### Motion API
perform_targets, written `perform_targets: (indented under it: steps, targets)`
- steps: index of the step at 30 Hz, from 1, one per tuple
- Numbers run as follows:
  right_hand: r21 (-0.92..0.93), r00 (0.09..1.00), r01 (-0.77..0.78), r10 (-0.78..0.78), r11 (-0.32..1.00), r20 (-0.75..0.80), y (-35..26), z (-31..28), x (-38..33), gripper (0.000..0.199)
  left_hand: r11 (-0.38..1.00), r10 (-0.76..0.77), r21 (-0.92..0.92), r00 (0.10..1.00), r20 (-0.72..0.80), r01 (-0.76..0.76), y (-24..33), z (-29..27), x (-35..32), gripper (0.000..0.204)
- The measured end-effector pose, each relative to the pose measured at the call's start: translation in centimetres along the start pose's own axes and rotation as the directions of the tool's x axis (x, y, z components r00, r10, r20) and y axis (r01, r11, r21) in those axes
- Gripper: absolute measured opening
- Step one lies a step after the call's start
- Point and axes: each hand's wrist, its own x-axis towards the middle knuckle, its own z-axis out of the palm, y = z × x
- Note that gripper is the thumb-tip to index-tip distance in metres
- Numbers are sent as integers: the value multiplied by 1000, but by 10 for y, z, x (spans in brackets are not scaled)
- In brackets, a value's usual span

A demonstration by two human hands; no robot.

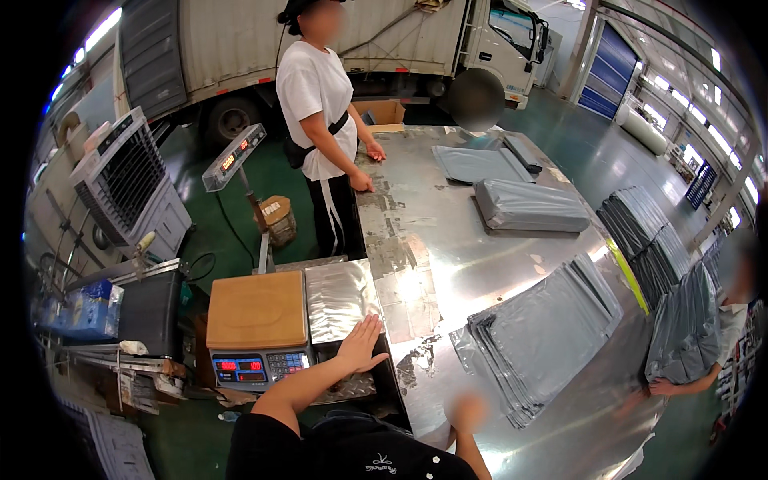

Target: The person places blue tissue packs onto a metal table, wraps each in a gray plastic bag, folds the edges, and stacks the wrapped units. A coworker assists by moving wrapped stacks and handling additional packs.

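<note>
Fanned grey mailer bags [544, 336], seemingly empty, beside right hand [466, 412]

scale [258, 310] left of table [448, 264] | bag stack [540, 340] on table

- A bare stretch of the long, shiny steel table [448, 264] runs open down its middle, from the near edge toward the far end.
- A fanned stack of flat grey plastic mailer bags [540, 336] blocks the near right part of the table, just beside the right hand [466, 412].
- A filled grey plastic parcel [530, 206] and a flat grey bag [476, 164] take up the far right.
- The left hand [360, 346] rests flat, fingers spread, on a silvery metal sheet [340, 296], hemmed on its left by a wood-topped weighing scale [258, 324].
- A person in a white T-shirt [320, 104] stands at the far left edge, both hands on the tabletop.
- Another person holding grey bags [688, 336] crowds the right edge.
</note>
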Motion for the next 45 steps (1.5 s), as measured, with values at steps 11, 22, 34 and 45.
perform_targets:
  steps: [11, 22, 34, 45]
  targets:
    - [-32, 996, 34, -37, 999, -85, 2, 7, -3, 25, 916, -395, -57, 872, -291, 396, -56, -5, 33, 79]
    - [-65, 988, 55, -64, 996, -138, 7, 8, -3, 27, 901, -432, -81, 862, -263, 427, -62, 10, 34, 75]
    - [-72, 983, -114, 123, 991, 133, -5, -7, 7, 27, 546, -796, -40, 504, -335, 837, -159, -24, -40, 74]
    - [-50, 972, -158, 164, 986, 166, 1, -1, 6, 26, 540, -802, -23, 506, -318, 841, -161, -21, -35, 73]
